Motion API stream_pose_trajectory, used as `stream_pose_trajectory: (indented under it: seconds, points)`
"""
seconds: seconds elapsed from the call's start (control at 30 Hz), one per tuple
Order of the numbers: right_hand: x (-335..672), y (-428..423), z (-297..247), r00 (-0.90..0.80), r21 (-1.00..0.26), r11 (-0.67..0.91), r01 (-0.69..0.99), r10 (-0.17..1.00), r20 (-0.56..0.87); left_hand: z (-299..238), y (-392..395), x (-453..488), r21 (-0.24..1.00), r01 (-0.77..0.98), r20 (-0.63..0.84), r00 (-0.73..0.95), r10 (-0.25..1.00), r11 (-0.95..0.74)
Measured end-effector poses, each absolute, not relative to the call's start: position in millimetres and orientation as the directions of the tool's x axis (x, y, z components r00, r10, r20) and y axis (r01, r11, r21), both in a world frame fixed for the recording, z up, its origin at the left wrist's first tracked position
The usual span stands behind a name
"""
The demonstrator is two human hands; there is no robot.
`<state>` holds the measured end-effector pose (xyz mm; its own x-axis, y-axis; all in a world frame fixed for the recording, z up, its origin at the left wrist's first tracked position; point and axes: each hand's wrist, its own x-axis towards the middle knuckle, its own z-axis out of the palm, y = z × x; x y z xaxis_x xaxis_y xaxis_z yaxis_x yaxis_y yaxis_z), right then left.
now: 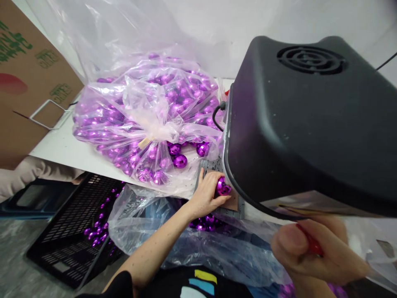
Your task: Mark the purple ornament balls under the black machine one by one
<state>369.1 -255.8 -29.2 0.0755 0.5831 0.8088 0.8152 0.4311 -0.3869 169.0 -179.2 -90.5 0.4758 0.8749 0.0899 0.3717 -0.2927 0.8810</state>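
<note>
Left hand (204, 194) grips ball (223, 187), machine (297, 124) at its right; right hand (333, 253) encloses red part (314, 245). Apparent step: positioning the ball; next move requires steady hold.

Counted before you: one machine (310, 124), one carton (34, 95), one crate (72, 203). You show two hands (204, 195), one ball (223, 186) in the left, one red handle (314, 245) in the right. Balls in the bag (159, 128) overlap too much to count.
</note>
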Motion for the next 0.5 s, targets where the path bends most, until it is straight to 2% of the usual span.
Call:
stream_pose_trajectory:
  seconds: [0.07,0.17,0.3,0.37,0.5]
  points:
    - [364,-251,-25,0.087,-0.327,0.425,0.844,0.494,0.865,-93,-180,169,0.887,0.36,0.092,0.472,0.877,-0.288]
    - [363,-245,-25,0.064,-0.257,0.416,0.873,0.424,0.903,-96,-180,169,0.893,0.352,0.087,0.476,0.875,-0.281]
    - [367,-239,-45,0.081,-0.244,0.442,0.863,0.356,0.931,-102,-179,170,0.894,0.337,0.101,0.493,0.864,-0.296]
    - [367,-237,-60,0.075,-0.264,0.457,0.85,0.391,0.917,-105,-180,170,0.886,0.331,0.13,0.493,0.86,-0.324]
    - [370,-240,-70,0.06,-0.357,0.457,0.815,0.545,0.837,-107,-180,170,0.87,0.347,0.159,0.477,0.864,-0.352]
